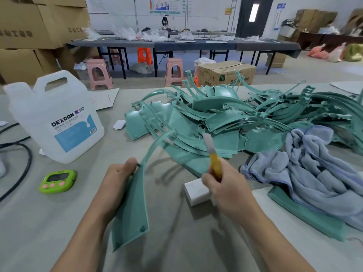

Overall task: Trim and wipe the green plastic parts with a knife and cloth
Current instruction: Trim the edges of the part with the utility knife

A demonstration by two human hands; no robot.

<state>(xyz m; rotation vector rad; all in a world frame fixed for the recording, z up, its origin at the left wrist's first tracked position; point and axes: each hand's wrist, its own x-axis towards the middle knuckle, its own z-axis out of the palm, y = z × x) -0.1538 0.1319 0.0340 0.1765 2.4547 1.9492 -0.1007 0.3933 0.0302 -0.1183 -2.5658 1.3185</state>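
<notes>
Currently at the trimming step: left hand grips the wide end of one green part, thumb at its top edge, its thin curved arm reaching up and away; right hand is closed round the yellow-handled knife, blade out, clear of the part. Judgement: lay the blade shallow on the edge, cut away from the left thumb, light strokes to avoid gouging. Cloth lies right on the surface, against the pile of green parts
</notes>
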